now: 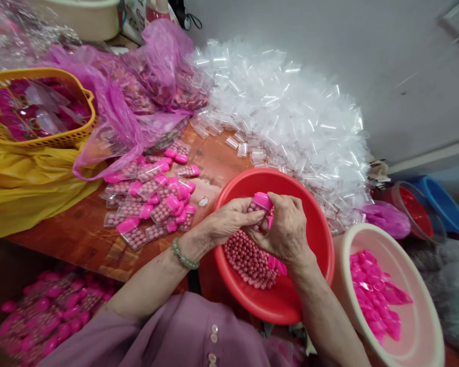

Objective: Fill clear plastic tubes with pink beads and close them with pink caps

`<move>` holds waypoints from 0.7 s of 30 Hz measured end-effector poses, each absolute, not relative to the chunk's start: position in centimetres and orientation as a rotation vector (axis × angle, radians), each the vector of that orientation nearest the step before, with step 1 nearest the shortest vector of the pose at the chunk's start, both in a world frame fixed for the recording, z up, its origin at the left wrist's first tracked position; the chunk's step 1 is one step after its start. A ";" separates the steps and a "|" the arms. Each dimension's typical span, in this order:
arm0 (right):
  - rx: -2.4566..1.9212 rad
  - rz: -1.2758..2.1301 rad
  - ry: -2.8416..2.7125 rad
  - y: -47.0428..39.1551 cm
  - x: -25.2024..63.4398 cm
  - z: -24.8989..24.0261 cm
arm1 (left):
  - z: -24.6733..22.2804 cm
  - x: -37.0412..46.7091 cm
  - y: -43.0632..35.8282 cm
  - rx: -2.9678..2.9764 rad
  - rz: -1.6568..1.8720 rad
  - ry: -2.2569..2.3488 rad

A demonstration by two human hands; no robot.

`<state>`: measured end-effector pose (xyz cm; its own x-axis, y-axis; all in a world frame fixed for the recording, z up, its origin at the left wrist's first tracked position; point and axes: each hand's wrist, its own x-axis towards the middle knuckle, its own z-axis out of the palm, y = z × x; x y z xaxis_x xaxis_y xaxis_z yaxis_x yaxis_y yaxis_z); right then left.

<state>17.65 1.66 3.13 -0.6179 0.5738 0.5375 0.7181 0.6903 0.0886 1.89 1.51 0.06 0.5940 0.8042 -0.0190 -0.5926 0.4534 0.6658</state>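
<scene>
Before a grey wall (329,35), a red basin (275,306) holds pink beads (250,260), left fingers (253,218) and right fingers (282,205) gripping a pink-capped container (262,200).

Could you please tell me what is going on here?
A person's left hand holds a small clear plastic container with a bright pink cap, the right hand beside its cap, over a round red plastic basin with round dusty-pink beads inside. Similar bead-filled containers lie leftward on the reddish-brown table. Clear plastic pieces are heaped beyond the basin.
</scene>
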 end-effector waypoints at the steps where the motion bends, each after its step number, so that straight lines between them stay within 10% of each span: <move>1: -0.983 -0.419 -2.410 1.7 17.6 3.0 | 0.0 1.9 1.5 0.680 0.894 0.357; 21: -0.921 -0.491 -2.486 1.5 17.7 2.7 | 0.5 3.2 2.1 0.498 0.918 0.572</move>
<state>17.74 1.46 2.67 -0.6803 0.5209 0.5155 0.6777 0.7149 0.1720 3.15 2.14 0.54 0.4811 0.8423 -0.2429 -0.5896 0.5159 0.6215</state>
